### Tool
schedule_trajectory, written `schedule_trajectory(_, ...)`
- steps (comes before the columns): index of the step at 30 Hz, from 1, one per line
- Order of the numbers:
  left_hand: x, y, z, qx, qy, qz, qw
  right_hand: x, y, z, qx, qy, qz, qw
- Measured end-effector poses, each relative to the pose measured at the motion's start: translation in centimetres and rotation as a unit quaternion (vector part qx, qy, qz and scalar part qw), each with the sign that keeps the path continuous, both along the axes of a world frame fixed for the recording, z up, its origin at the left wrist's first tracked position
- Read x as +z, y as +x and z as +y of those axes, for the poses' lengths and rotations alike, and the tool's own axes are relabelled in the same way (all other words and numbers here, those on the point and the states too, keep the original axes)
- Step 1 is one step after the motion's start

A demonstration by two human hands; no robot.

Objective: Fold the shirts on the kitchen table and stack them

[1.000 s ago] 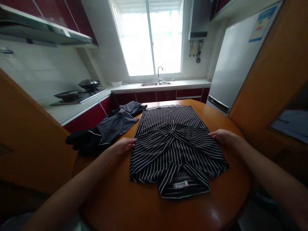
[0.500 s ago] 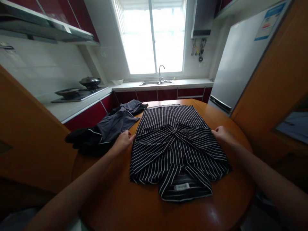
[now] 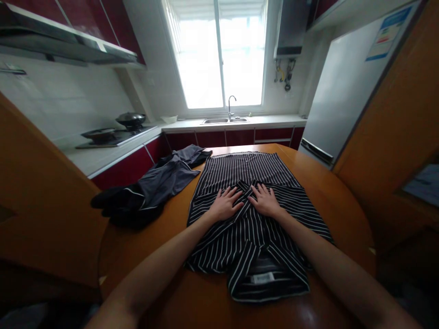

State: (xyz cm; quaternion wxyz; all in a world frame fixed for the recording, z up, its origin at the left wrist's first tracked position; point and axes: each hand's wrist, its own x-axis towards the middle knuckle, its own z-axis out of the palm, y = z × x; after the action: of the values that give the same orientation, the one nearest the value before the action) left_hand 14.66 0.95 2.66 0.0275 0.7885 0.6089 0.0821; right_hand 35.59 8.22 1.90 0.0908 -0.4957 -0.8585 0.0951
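The left hand [image 3: 225, 204] and right hand [image 3: 266, 201] are lying spread, just apart, on the striped shirt's [image 3: 255, 228] folded-in sleeves — fingers pointing towards twelve. The shirt is covering mid-table [image 3: 329, 196], its collar (white label [image 3: 262, 278] showing) facing six. Dark clothes [image 3: 164, 183] are sprawling at ten — a sink [image 3: 215, 121] is sitting beyond, near twelve.
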Motion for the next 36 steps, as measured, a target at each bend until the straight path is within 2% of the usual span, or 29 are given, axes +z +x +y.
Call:
schedule_trajectory(4, -0.5, -0.4, -0.1, -0.004, 0.006, 0.01, 1.0, -0.9, 0.3, -0.1, 0.013, 0.004, -0.014, 1.0)
schedule_trajectory(14, -0.1, -0.2, 0.0, -0.02, -0.022, -0.01, 1.0, -0.6, 0.4, -0.3, 0.004, 0.004, -0.016, 1.0)
schedule_trajectory(17, 0.3, -1.4, 0.5, -0.014, -0.052, -0.027, 0.998, -0.6, 0.5, -0.3, 0.005, 0.002, -0.015, 1.0)
schedule_trajectory(23, 0.6, -5.3, 1.5, 0.07, -0.061, -0.017, 0.996, -0.5, 0.6, -0.3, 0.008, -0.003, -0.014, 1.0)
schedule_trajectory(28, 0.3, -5.8, 1.5, 0.074, -0.044, -0.002, 0.996, -0.1, 0.3, -1.1, -0.002, 0.017, 0.005, 1.0)
schedule_trajectory(30, 0.2, -5.6, 1.5, 0.073, -0.04, 0.001, 0.997, 0.1, 0.0, -1.8, 0.018, 0.05, 0.022, 0.998)
schedule_trajectory(32, 0.1, -5.7, 1.6, 0.074, -0.035, 0.001, 0.997, 0.3, -0.3, -2.4, 0.066, 0.06, 0.026, 0.996)
schedule_trajectory(36, -0.3, -6.1, 2.0, 0.075, -0.028, -0.003, 0.997, 0.3, -0.8, -3.1, 0.126, 0.009, 0.012, 0.992)
